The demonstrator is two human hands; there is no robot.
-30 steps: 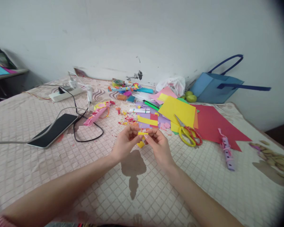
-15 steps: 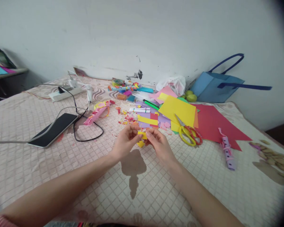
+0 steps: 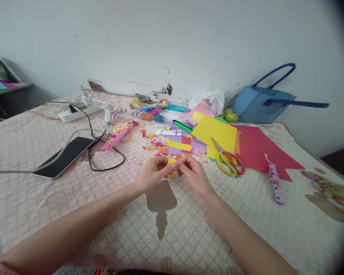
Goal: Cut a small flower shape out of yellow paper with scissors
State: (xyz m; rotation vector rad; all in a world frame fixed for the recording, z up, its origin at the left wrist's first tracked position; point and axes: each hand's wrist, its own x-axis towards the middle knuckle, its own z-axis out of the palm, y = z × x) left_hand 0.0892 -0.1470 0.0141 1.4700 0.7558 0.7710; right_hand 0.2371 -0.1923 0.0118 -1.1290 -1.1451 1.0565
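Observation:
Between both sets of fingertips is a small piece of yellow paper (image 3: pixel 171 162), bent or folded and partly covered by the thumbs. My left hand (image 3: pixel 152 170) pinches it from the left side. On the other side my right hand (image 3: pixel 193 172) pinches it, thumb and forefinger meeting near the left thumb. Another bit of yellow shows just below the thumbs; I cannot tell whether it joins the held piece. Behind the hands lie paper scraps (image 3: pixel 156 144) and a yellow strip (image 3: pixel 178 145) on purple paper.
To the right, scissors (image 3: pixel 226 160) rest partly on yellow paper (image 3: pixel 216 131) and red paper (image 3: pixel 260 147). A purple paper roll (image 3: pixel 275 185) lies farther right. At left are a phone (image 3: pixel 64 156), cables and a power strip (image 3: pixel 78 113). A blue bag (image 3: pixel 260 105) stands behind.
The yellow piece has turned between my fingertips, and less of it shows flat. My thumbs have come closer together. Everything else on the table stays in place.

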